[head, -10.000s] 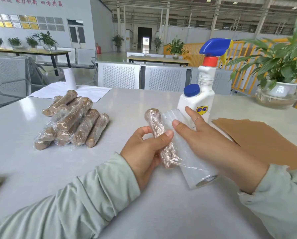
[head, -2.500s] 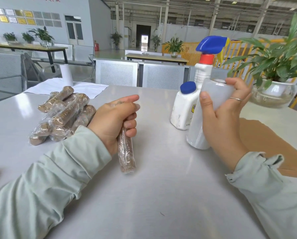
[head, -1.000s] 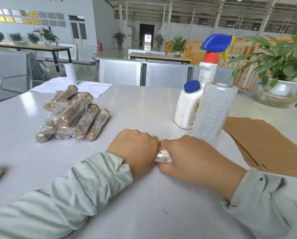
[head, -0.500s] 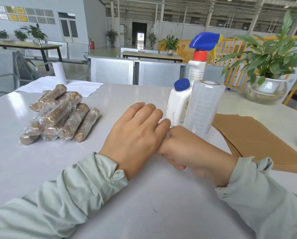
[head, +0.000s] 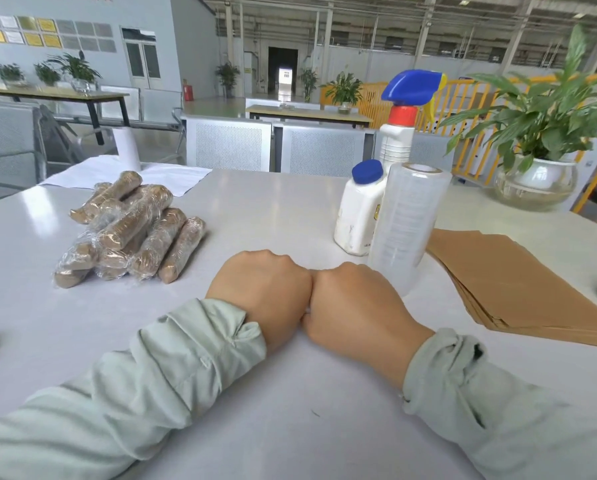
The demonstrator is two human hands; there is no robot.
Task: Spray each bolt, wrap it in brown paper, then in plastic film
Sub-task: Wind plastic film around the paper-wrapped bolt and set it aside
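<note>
Nearest the camera, two pale green fabric sleeves reach in over the smooth grey table (head: 290,427). The left hand (head: 260,292) and the right hand (head: 354,306) lie knuckle to knuckle, backs up, fingers curled under into fists that touch each other. Whatever they enclose is hidden beneath them, so I cannot tell whether the bolt in work sits inside those fingers or how it lies against them.

Just beyond the right hand stands one upright roll of plastic film (head: 406,223), a clear, faintly ribbed cylinder. Touching its left side is one squat white plastic bottle (head: 357,213) with a round blue cap, and behind them rises one tall white spray bottle (head: 402,129) with a red collar and blue trigger head.

To the right lies one fanned stack of flat, matte brown paper sheets (head: 518,282); the sheets are too many and too thin to count.

To the left, well apart from the hands, rests a pile of wrapped bolts (head: 134,230): stubby brown rolls under shiny crinkled film, roughly eight, stacked in layers.

Farther back, a leafy plant (head: 546,116) sits in one round glass bowl.
</note>
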